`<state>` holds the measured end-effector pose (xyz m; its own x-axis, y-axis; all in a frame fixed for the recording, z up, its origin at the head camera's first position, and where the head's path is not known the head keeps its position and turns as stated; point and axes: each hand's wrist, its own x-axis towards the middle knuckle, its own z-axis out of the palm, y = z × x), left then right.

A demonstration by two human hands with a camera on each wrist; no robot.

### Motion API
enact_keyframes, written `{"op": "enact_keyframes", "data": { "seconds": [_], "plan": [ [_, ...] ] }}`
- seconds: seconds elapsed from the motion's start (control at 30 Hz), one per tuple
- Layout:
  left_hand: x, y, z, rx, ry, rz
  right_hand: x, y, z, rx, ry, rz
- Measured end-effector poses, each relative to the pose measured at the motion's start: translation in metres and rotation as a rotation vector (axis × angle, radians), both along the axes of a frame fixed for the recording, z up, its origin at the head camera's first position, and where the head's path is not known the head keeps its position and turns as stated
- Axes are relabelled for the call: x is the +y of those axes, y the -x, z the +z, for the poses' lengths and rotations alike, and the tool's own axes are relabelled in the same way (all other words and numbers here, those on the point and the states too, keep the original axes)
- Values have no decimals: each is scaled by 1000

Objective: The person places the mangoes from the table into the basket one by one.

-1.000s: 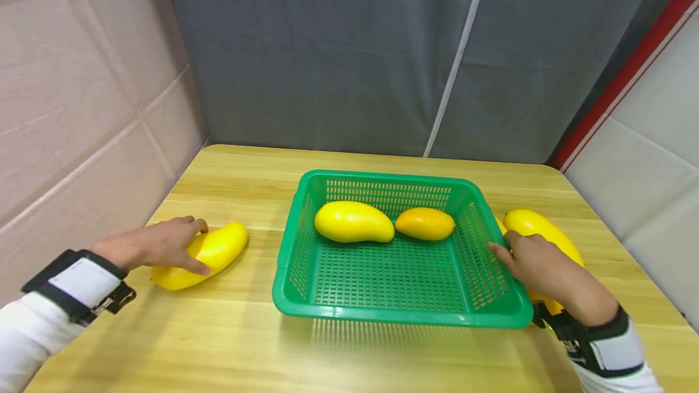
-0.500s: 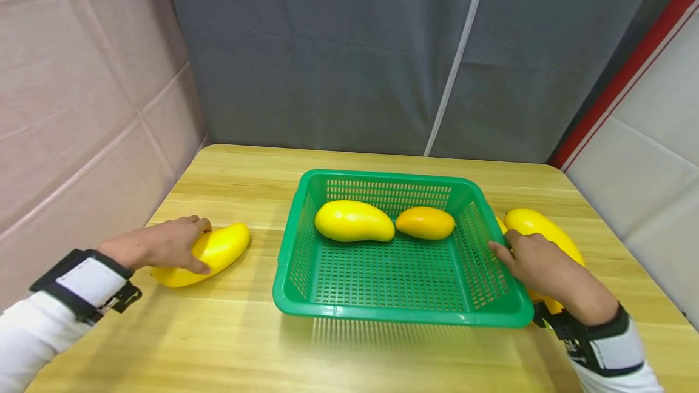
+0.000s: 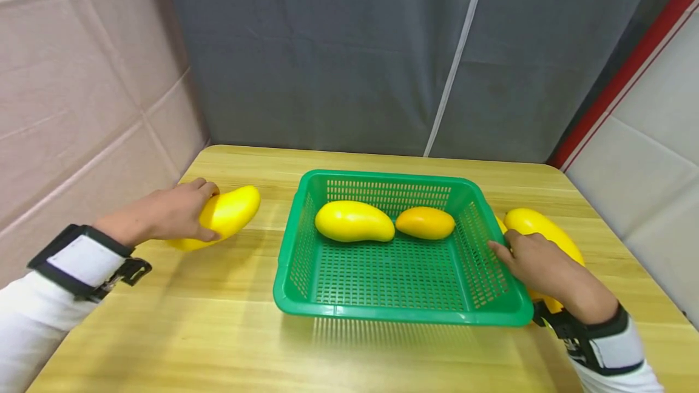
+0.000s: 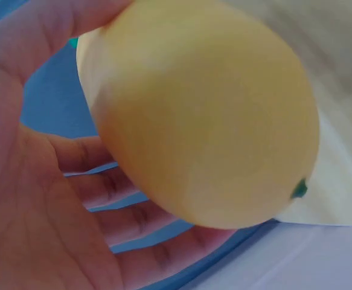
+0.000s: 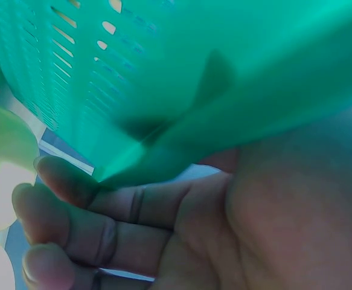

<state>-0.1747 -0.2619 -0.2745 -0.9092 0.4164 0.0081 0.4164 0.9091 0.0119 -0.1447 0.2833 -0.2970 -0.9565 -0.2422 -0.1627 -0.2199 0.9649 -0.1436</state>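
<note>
Basically, green plastic basket [image 3: 382, 315], likely light and slightly flexible, right hand [image 3: 537, 262] pinching its right rim. Yellow mango [image 3: 232, 211], held up left of it, clamped in left hand [image 3: 177, 210]; probably firm, slick, best gripped around its thick middle.

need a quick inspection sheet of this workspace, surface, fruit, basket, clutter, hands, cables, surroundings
Surface: wood-grain table, rounded far corners.
Job's things: green basket upright, holding a large yellow mango and a smaller orange-yellow mango; more yellow fruit lies to its right, partly hidden, count unclear.
Clutter: nothing seen.
Hands: left hand grips another yellow mango, seemingly off the table; right hand holds the basket's right rim.
Cables: nothing seen.
Surroundings: grey backdrop behind, pale panels at both sides, red strip at right.
</note>
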Motion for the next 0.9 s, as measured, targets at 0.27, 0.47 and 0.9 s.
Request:
{"op": "enact_keyframes", "data": {
  "seconds": [0.27, 0.47, 0.9],
  "plan": [
    [27, 3, 29, 138, -29, -85, 0, 0, -1, -1, 7, -2],
    [55, 0, 48, 176, -46, -122, 0, -1, -2, 10, 10, 0],
    [106, 6, 60, 97, -47, -241, 0, -1, -1, 17, 5, -1]
  ]
}}
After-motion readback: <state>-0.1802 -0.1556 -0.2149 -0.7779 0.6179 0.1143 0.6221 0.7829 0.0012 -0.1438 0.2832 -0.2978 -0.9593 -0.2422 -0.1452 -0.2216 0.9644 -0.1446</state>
